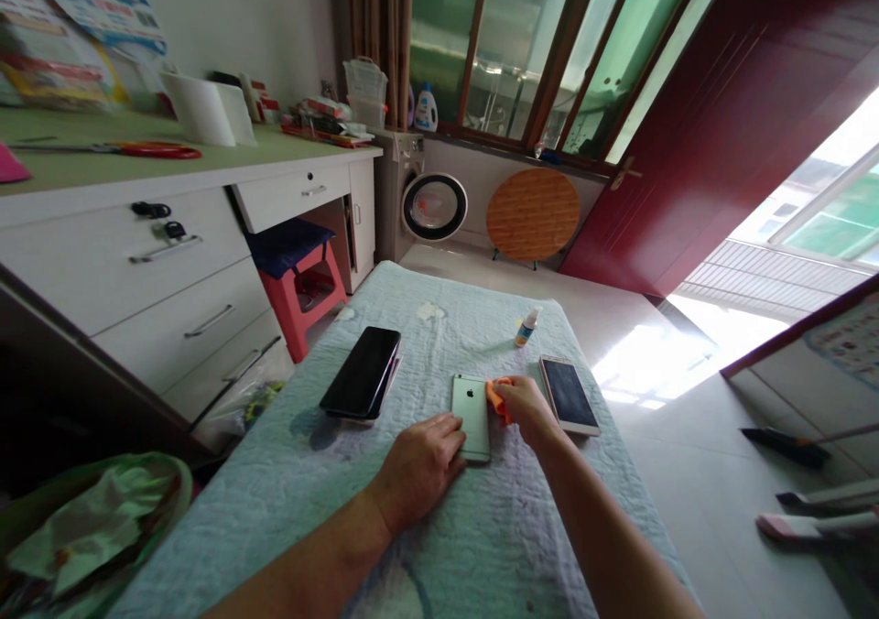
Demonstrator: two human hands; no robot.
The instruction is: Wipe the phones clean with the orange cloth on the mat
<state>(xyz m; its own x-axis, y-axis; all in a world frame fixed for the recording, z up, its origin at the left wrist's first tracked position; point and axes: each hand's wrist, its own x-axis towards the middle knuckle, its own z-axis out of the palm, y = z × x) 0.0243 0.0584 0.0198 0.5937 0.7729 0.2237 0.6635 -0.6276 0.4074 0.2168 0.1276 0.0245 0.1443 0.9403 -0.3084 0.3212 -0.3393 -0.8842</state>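
Orange cloth (pixel 497 399) at the edge of a silver phone (pixel 473 425).
Right hand (pixel 527 408) pinches the cloth; left hand (pixel 420 459), grip unclear, rests on the phone, back-up on the quilted cover (pixel 439 344). Light, even strokes should suit.

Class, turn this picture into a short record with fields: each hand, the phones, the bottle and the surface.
Left hand: fingers on the light phone
Right hand: pinching an orange cloth at that phone's right edge
Light phone: back up, apple mark showing
Black phone: at left, lying on something mostly hidden
White-framed phone: at right, screen up
Bottle: small, standing beyond the phones
Surface: pale blue quilted cover
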